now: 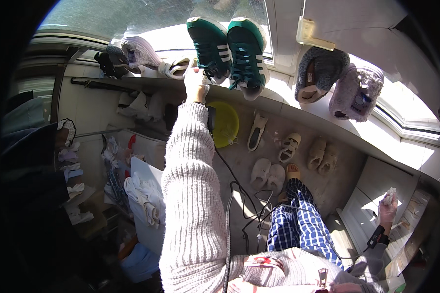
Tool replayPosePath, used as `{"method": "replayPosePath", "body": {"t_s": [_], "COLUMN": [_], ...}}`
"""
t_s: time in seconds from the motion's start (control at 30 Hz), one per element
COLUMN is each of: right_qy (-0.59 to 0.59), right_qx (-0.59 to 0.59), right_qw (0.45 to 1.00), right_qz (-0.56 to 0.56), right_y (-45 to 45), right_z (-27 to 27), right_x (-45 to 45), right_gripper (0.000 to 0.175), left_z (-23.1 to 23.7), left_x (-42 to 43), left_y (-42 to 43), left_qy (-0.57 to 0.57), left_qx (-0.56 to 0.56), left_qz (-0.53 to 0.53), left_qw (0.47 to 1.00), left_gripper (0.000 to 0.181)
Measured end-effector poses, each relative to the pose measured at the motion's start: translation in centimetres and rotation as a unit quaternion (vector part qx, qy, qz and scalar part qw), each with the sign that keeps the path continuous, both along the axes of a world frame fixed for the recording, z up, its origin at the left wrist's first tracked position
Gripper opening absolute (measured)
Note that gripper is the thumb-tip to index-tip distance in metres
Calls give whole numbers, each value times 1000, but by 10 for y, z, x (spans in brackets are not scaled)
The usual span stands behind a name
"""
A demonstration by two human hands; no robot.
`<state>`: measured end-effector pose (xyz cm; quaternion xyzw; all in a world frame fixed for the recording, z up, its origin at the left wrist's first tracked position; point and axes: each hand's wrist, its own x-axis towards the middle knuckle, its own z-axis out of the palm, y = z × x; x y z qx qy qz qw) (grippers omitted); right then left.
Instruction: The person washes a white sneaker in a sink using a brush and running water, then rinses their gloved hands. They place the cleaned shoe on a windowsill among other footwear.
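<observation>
My left hand (196, 85), in a thin clear glove, reaches to the windowsill. Its fingertips lie between a white shoe (176, 68) and a pair of green sneakers with white stripes (229, 55). The sneakers stand side by side, toes against the window. Whether the fingers grip the white shoe or only touch it is hidden by glare and the back of the hand. My right hand (388, 207), also gloved, is held low at the right, by a white cabinet. Its fingers are bunched, and I cannot tell whether anything is in them.
Grey and lilac fluffy slippers (357, 93) sit farther right on the sill (396, 135); more footwear (135, 53) stands left. Below are a yellow basin (225, 122), white slippers (267, 174), several shoes and loose black cables (249, 216). White cloth (143, 197) hangs at left.
</observation>
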<state>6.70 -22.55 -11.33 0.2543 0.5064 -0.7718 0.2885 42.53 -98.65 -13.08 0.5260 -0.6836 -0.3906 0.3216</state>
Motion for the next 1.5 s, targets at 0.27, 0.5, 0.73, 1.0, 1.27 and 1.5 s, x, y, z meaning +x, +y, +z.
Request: {"method": "replayPosePath", "body": {"t_s": [0.27, 0.5, 0.73, 1.0, 1.27, 1.5], "right_qy": [45, 71, 9, -110, -59, -69], "right_qx": [-34, -42, -137, -44, 107, 158], "right_qw": [998, 993, 989, 991, 987, 984], "right_qz": [8, 81, 47, -66, -107, -54], "right_y": [-26, -17, 5, 122, 209, 243], "right_z": [29, 26, 10, -17, -22, -49], "right_x": [1, 31, 67, 146, 158, 145], "right_gripper": [23, 18, 19, 21, 13, 15], "left_z": [-1, 12, 30, -135, -305, -396], "left_x": [7, 51, 121, 97, -30, -134], "left_y": [-31, 15, 256, 428, 520, 474], "left_qy": [-275, 95, 241, -149, -311, -332], "left_qx": [-249, -2, 192, 528, 308, 105], "left_qz": [-47, 121, -5, -214, -449, -547], "left_qw": [927, 988, 951, 808, 779, 761], "left_gripper": [32, 11, 12, 6, 21, 17]}}
